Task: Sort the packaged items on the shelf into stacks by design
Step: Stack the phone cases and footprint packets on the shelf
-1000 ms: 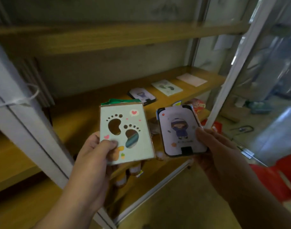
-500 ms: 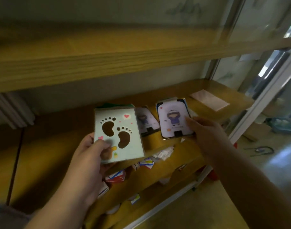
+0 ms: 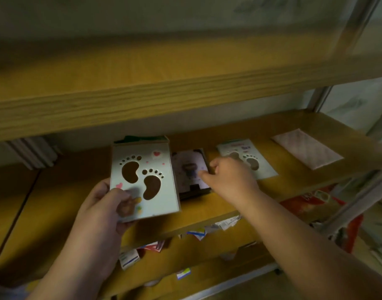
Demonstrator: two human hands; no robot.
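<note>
The right hand (image 3: 227, 176) pinched the figure-print pack (image 3: 189, 169) lying on its stack on the shelf (image 3: 294, 182), so squaring its edges before release seemed wise, while the left hand (image 3: 105, 206) gripped the footprint pack (image 3: 143, 180), whose matching stack (image 3: 248, 158) lay just beyond the right grip.

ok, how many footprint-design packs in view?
2. One footprint pack held in the left hand; one footprint pack lying on the shelf past the right hand. More may be hidden underneath.
</note>
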